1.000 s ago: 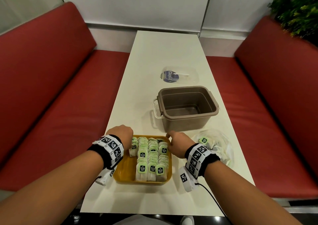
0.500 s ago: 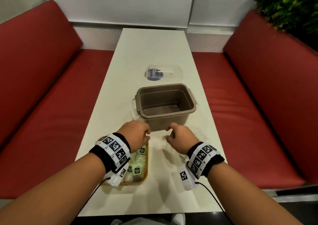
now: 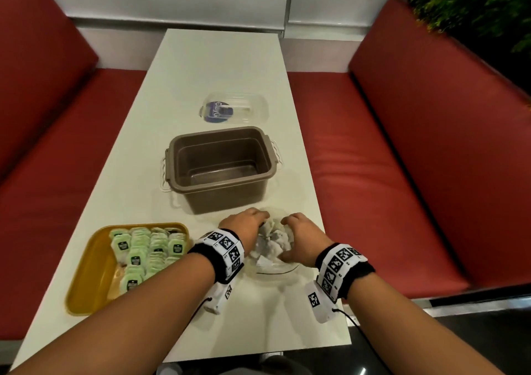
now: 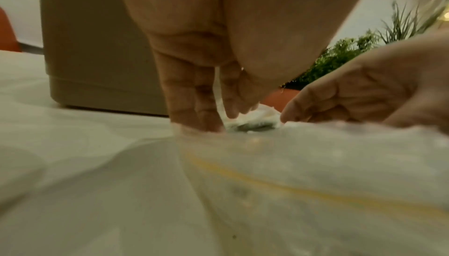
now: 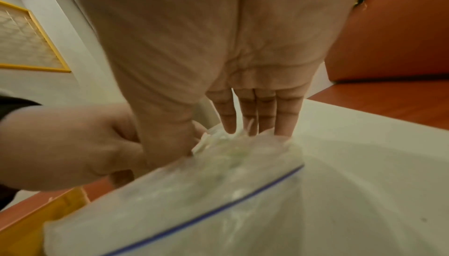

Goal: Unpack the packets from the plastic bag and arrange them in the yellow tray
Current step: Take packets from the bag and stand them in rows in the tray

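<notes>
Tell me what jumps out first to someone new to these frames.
Both hands, left hand and right hand, are buried in the clear plastic bag at the near right of the white table, around a clump of packets. Left of them sits the yellow tray, already lined with green-labelled packets. Just behind the hands stands an empty brown tub.
</notes>
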`<state>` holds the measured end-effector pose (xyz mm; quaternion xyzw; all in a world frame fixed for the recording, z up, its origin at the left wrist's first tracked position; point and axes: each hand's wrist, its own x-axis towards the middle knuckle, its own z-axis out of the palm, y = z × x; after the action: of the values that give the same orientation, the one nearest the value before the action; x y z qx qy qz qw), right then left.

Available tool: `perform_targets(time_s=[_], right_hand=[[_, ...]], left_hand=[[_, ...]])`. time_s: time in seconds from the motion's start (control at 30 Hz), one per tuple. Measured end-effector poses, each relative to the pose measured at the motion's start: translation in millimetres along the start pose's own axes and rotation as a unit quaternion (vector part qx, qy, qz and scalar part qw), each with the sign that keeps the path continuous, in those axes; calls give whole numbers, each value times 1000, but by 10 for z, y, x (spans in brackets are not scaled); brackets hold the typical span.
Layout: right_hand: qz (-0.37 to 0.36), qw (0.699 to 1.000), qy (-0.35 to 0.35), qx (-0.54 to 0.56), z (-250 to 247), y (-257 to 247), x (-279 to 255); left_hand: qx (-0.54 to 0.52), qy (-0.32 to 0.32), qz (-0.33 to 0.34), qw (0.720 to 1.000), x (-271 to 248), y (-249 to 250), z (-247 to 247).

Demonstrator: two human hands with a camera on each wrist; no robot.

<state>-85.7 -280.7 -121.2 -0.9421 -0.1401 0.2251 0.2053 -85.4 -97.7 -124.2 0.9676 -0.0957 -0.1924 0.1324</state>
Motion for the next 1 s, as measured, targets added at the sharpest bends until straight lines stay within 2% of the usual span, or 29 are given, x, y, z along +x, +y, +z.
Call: perform_targets(time_s=[0.1, 0.37, 0.5, 0.57, 0.63, 0.7, 0.8, 0.93, 1.0], right_hand=[[-20, 1000, 0, 14, 11, 58, 27], [-44, 998, -13, 47, -29, 158, 65], [-51, 995, -16, 80, -132, 159, 70], [-66, 993, -3, 96, -180, 150, 64], [-93, 990, 16, 108, -215, 131, 68], [-122, 984, 29, 124, -234, 112, 77], [-128, 978, 39, 161, -215, 113, 88], [-109, 981, 36, 159, -210, 155, 56], [-84, 985, 38, 144, -217, 202, 32]], left_hand=[[53, -10, -25, 998, 60, 13, 60], [-40, 59, -33, 997, 40, 9, -38], [-58, 93, 21, 994, -93, 90, -221], [-55, 80, 27, 995, -137, 158, -322], [-23, 36, 43, 998, -150, 225, -389], [33, 13, 93, 995, -135, 282, -419], [1, 44, 137, 990, -118, 372, -428], [-115, 102, 99, 983, -73, 427, -374], [-108, 93, 52, 989, -24, 428, -339]])
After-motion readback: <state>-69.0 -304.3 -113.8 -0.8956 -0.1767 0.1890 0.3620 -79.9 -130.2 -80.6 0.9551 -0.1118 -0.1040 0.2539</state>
